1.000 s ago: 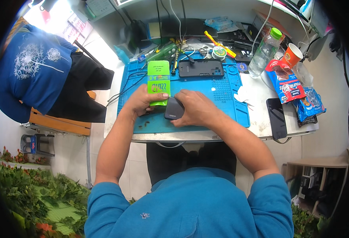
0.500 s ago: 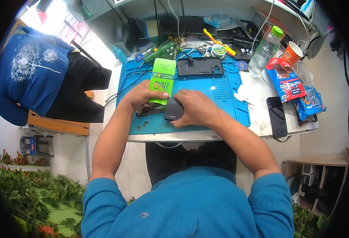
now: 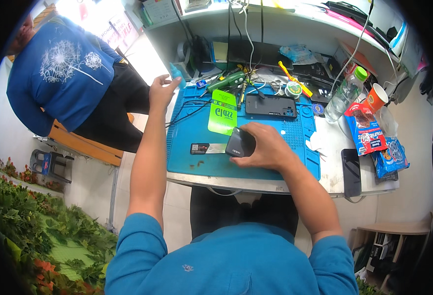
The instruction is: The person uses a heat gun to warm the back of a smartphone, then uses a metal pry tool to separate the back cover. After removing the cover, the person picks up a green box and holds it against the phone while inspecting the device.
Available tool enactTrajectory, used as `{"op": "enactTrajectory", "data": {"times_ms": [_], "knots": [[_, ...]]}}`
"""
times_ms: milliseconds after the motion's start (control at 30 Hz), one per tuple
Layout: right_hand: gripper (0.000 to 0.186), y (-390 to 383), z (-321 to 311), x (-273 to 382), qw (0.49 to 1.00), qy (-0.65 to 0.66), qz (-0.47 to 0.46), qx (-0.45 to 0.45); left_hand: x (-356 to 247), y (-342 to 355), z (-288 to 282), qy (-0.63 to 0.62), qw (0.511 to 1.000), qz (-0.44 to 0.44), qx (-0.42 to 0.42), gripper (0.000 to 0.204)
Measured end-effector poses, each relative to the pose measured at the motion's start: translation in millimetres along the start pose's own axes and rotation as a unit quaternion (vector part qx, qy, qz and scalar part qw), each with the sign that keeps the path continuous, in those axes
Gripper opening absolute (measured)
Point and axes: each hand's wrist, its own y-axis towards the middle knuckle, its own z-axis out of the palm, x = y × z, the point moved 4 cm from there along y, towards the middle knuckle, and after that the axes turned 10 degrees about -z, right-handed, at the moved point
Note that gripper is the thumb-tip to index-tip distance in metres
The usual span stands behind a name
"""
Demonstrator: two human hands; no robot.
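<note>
My left hand (image 3: 163,91) reaches to the back left with thumb and fingers apart, beside a light blue nozzle bottle (image 3: 176,73). The thumb overlaps the bottle's edge; I cannot tell whether it touches. My right hand (image 3: 268,147) grips a small dark device with rounded corners (image 3: 239,142) over the blue work mat (image 3: 202,169). A bright green packet (image 3: 223,117) lies flat on the mat behind the device. Left of the device is a narrow black strip (image 3: 201,148) with a white label and a pale section, its right end partly hidden by the device.
A phone frame (image 3: 271,106), a green tool (image 3: 232,79), a solder spool (image 3: 293,89) and cables crowd the back. To the right stand a bottle (image 3: 344,101) and a paper cup (image 3: 375,98), near snack packets (image 3: 366,130) and a dark phone (image 3: 351,172). Another person (image 3: 69,73) stands left.
My left hand has let go of the green packet, which now lies on the mat, and has moved to the blue bottle. My right hand still holds the dark device. The view has shifted.
</note>
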Motion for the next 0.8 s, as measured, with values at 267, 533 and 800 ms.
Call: {"op": "enactTrajectory", "data": {"times_ms": [267, 533, 800], "knots": [[0.075, -1.0, 1.5, -6.6, 0.999, 0.009, -0.016, -0.05, -9.4, 20.8, 18.6, 0.232, 0.969, -0.01, -0.081, 0.055], [0.075, 0.3, 7.2, -12.6, 0.995, -0.035, 0.055, -0.076, -82.5, -126.4, -37.4, -0.048, 0.982, 0.132, 0.129, 0.045], [0.066, 1.0, 3.3, -10.8, 0.995, -0.04, 0.088, -0.019, -111.4, -217.8, -34.0, 0.194, 0.936, 0.202, 0.212, 0.035]]}}
